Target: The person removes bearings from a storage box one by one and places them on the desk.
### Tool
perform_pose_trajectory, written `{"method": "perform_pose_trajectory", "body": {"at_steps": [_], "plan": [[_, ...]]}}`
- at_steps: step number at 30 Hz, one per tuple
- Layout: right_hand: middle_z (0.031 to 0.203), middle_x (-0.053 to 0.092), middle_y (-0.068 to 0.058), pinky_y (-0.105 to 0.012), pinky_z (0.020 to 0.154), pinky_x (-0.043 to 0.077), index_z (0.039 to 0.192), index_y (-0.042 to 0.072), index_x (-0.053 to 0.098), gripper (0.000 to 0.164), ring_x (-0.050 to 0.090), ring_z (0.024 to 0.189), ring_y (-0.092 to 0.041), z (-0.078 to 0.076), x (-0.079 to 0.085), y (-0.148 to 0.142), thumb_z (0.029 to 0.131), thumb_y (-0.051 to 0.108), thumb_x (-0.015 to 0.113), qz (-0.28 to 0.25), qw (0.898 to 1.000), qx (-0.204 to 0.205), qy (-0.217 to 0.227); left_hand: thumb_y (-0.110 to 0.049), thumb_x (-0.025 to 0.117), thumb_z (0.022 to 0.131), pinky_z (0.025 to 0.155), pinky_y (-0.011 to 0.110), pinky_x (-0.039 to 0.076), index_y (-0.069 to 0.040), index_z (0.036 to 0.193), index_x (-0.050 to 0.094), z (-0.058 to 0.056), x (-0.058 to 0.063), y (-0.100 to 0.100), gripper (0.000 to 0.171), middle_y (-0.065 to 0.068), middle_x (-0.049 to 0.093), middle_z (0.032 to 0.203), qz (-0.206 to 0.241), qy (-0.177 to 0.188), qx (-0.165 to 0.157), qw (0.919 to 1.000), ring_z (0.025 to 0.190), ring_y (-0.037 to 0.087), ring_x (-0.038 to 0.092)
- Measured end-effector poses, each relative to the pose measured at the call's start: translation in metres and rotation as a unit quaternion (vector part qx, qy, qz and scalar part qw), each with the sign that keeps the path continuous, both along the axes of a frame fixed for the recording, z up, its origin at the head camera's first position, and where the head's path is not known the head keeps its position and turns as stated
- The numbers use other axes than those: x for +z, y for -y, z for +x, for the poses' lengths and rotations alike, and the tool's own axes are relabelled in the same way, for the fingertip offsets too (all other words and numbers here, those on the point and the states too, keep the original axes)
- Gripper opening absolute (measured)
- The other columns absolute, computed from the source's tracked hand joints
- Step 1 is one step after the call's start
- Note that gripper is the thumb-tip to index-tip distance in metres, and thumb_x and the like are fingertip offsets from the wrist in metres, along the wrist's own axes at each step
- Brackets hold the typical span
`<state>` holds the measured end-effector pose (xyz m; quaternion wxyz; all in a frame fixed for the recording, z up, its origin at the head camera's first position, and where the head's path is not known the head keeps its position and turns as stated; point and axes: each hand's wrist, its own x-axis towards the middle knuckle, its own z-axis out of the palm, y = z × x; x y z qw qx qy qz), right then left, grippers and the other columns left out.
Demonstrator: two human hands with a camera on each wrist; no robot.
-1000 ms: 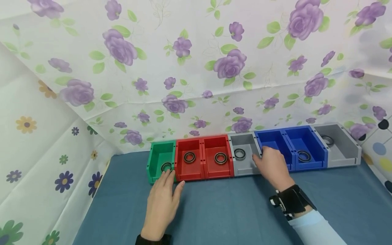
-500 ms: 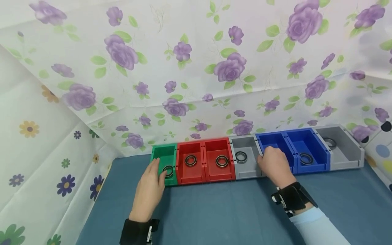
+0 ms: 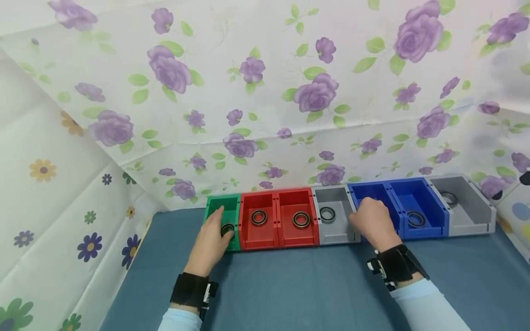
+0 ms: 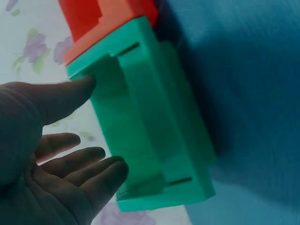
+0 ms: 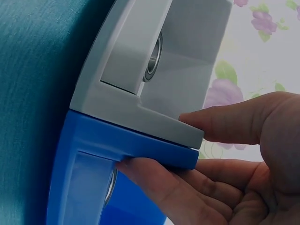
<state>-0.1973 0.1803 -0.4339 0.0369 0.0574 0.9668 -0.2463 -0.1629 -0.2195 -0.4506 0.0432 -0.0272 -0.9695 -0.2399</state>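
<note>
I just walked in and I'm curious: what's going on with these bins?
A person is at a row of seven bins. The right hand pinches the middle grey bin and the neighbouring blue bin where they meet. The left hand, loosely open, is at the green bin on the row's left end. A ring shows in each bin.

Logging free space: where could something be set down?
Bare blue cloth tabletop lies before two rectangular red plastic bins, between forearms. Crowded: green plastic bin, by the left hand; adjoining grey plastic bin and blue plastic bin, gripped by the right hand.
</note>
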Motion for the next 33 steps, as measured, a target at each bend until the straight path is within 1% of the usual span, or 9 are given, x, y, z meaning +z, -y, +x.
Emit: {"method": "perform_pose_trajectory", "body": {"at_steps": [7, 12, 16, 19, 22, 24, 27, 31, 33], "plan": [[0.052, 0.035, 0.000, -0.027, 0.040, 0.036, 0.056, 0.010, 0.044, 0.029, 0.046, 0.046, -0.018, 0.000, -0.001, 0.002, 0.082, 0.016, 0.056, -0.006, 1.000, -0.012, 0.005, -0.020, 0.067, 0.085, 0.091, 0.047, 0.041, -0.008, 0.144, 0.033, -0.009, -0.009, 0.002, 0.069, 0.021, 0.031, 0.143, -0.016, 0.026, 0.000, 0.9995, 0.126, 0.035, 0.036], [0.052, 0.034, 0.001, -0.027, 0.040, 0.036, 0.056, 0.010, 0.044, 0.029, 0.045, 0.046, -0.017, 0.001, 0.000, 0.002, 0.082, 0.017, 0.056, -0.017, 1.000, -0.008, 0.014, -0.019, 0.066, 0.084, 0.091, 0.047, 0.041, -0.005, 0.140, 0.039, -0.014, -0.012, 0.002, 0.063, 0.021, 0.037, 0.139, -0.010, 0.049, 0.006, 0.9987, 0.127, 0.035, 0.035], [0.052, 0.031, 0.001, -0.028, 0.041, 0.035, 0.056, 0.010, 0.043, 0.031, 0.044, 0.046, -0.018, 0.001, 0.001, -0.001, 0.082, 0.018, 0.058, -0.018, 1.000, -0.012, 0.017, -0.018, 0.066, 0.084, 0.089, 0.044, 0.043, -0.002, 0.136, 0.043, -0.018, -0.013, 0.002, 0.059, 0.017, 0.045, 0.134, -0.001, 0.067, 0.009, 0.9977, 0.122, 0.033, 0.041], [0.053, 0.031, 0.001, -0.028, 0.042, 0.035, 0.057, 0.009, 0.043, 0.031, 0.044, 0.046, -0.017, 0.000, 0.002, -0.001, 0.083, 0.018, 0.058, -0.019, 1.000, -0.010, 0.021, -0.017, 0.066, 0.083, 0.083, 0.039, 0.047, -0.001, 0.134, 0.046, -0.021, -0.014, 0.001, 0.057, 0.015, 0.049, 0.130, 0.000, 0.075, 0.015, 0.9971, 0.115, 0.028, 0.048], [0.053, 0.033, 0.001, -0.027, 0.042, 0.036, 0.058, 0.009, 0.044, 0.030, 0.045, 0.047, -0.017, -0.001, 0.003, -0.001, 0.083, 0.018, 0.058, -0.017, 0.999, -0.011, 0.026, -0.015, 0.066, 0.082, 0.075, 0.034, 0.048, -0.001, 0.132, 0.048, -0.023, -0.014, 0.000, 0.056, 0.014, 0.052, 0.128, 0.002, 0.078, 0.021, 0.9967, 0.106, 0.023, 0.053], [0.053, 0.036, 0.000, -0.028, 0.043, 0.037, 0.058, 0.009, 0.046, 0.029, 0.046, 0.048, -0.018, -0.001, 0.003, 0.000, 0.084, 0.018, 0.058, -0.015, 0.999, -0.015, 0.031, -0.013, 0.066, 0.081, 0.073, 0.033, 0.048, -0.001, 0.132, 0.049, -0.024, -0.013, 0.000, 0.055, 0.014, 0.054, 0.126, -0.003, 0.079, 0.023, 0.9966, 0.102, 0.022, 0.054], [0.054, 0.039, -0.001, -0.028, 0.043, 0.038, 0.059, 0.008, 0.048, 0.029, 0.047, 0.049, -0.018, -0.002, 0.003, 0.001, 0.084, 0.019, 0.058, -0.011, 0.999, -0.018, 0.035, -0.012, 0.066, 0.080, 0.074, 0.034, 0.048, -0.001, 0.131, 0.050, -0.026, -0.013, -0.001, 0.054, 0.015, 0.055, 0.123, -0.012, 0.084, 0.025, 0.9961, 0.101, 0.022, 0.055], [0.054, 0.040, -0.002, -0.028, 0.044, 0.039, 0.060, 0.008, 0.049, 0.028, 0.048, 0.050, -0.018, -0.002, 0.002, 0.000, 0.084, 0.019, 0.058, -0.011, 0.999, -0.019, 0.037, -0.010, 0.067, 0.079, 0.074, 0.035, 0.048, 0.000, 0.129, 0.051, -0.029, -0.016, -0.001, 0.053, 0.016, 0.055, 0.122, -0.022, 0.088, 0.028, 0.9955, 0.100, 0.022, 0.055], [0.055, 0.042, -0.002, -0.028, 0.044, 0.039, 0.060, 0.008, 0.050, 0.027, 0.048, 0.050, -0.018, -0.002, 0.002, 0.000, 0.084, 0.018, 0.058, -0.011, 0.999, -0.019, 0.037, -0.009, 0.067, 0.078, 0.072, 0.034, 0.048, -0.001, 0.124, 0.055, -0.031, -0.018, -0.001, 0.048, 0.015, 0.058, 0.115, -0.030, 0.082, 0.030, 0.9957, 0.094, 0.021, 0.056]]}}
